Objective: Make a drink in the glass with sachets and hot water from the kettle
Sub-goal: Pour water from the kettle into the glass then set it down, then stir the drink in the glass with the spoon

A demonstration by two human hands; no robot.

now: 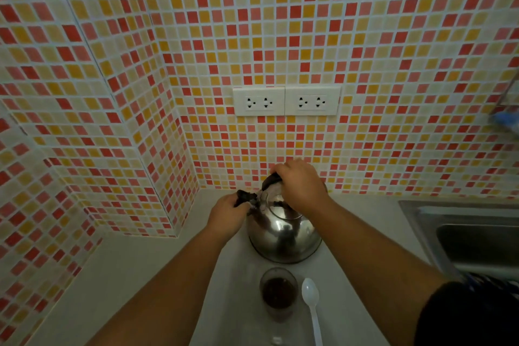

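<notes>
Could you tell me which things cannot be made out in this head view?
- Kettle handle: covered by the right hand; only a dark end shows.
- Kettle water level: hidden by its metal body.
- Dark part in the left hand: too blurred to identify.
- Sink: cut off by the right edge.
- Spoon handle: cut off by the bottom edge.
- Dark contents of the glass: too dim to identify.

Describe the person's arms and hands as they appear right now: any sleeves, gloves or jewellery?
Both forearms are bare. The left hand and right hand wear no gloves, and no rings or watch show. A dark sleeve covers the right upper arm at the picture's lower right edge.
</notes>
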